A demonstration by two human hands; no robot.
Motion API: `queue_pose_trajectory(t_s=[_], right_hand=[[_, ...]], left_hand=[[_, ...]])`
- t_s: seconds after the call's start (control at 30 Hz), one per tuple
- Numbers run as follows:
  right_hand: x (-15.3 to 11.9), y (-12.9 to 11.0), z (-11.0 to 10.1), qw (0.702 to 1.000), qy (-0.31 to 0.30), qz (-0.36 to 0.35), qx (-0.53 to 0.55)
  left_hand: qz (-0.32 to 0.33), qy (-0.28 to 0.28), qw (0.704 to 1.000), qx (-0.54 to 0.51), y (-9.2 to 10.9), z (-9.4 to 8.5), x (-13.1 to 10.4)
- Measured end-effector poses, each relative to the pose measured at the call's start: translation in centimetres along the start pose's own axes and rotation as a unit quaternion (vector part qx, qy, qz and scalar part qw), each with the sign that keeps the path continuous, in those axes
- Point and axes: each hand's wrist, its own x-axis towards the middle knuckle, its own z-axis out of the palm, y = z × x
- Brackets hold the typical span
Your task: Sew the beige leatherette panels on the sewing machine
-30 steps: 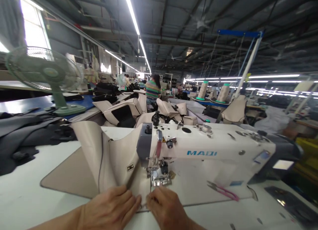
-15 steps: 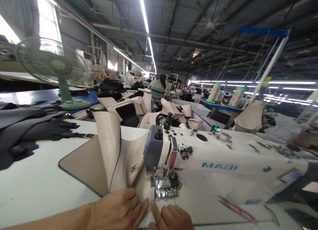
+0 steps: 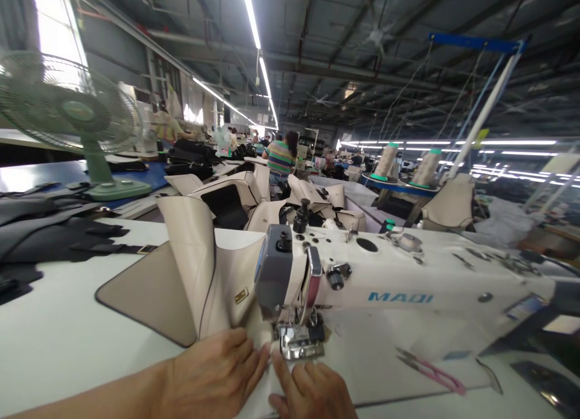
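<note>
My left hand [image 3: 215,371] is closed on the edge of a beige leather bag piece [image 3: 188,256], which has dark edging and a small gold-coloured fitting [image 3: 241,295]. Part of the piece stands up in a curl to the left of the sewing machine [image 3: 385,286]. My right hand [image 3: 315,392] is closed on the near edge, index finger stretched toward the presser foot [image 3: 301,343], the other fingers curled. Both hands' fingertips nearly meet just left of and in front of the foot. The needle tip cannot be made out.
Pink-handled thread snips [image 3: 430,371] lie on the machine bed at right. Dark straps [image 3: 58,232] lie at left, near a green fan [image 3: 93,147]. Behind the machine are more beige bag pieces [image 3: 235,195] and thread cones [image 3: 386,160]. A person in a striped top [image 3: 281,157] is farther back.
Both hands have moved slightly away from me with the leather edge, bringing my fingertips up beside the presser foot. The whole view has shifted a little, so most things sit farther left.
</note>
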Motion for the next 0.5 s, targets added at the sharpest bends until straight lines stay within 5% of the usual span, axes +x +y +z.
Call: queue_pose_trajectory(t_s=[0.3,0.5], right_hand=[[2.0,-0.5,-1.1,0.996,0.069,0.047,-0.021],[1.7,-0.4,-1.0,0.998,0.052,0.038,-0.019]], left_hand=[[-0.015,-0.005,1.0,0.014,-0.6,1.5,0.1],[-0.026,-0.019,0.999,0.024,-1.0,1.7,0.4]])
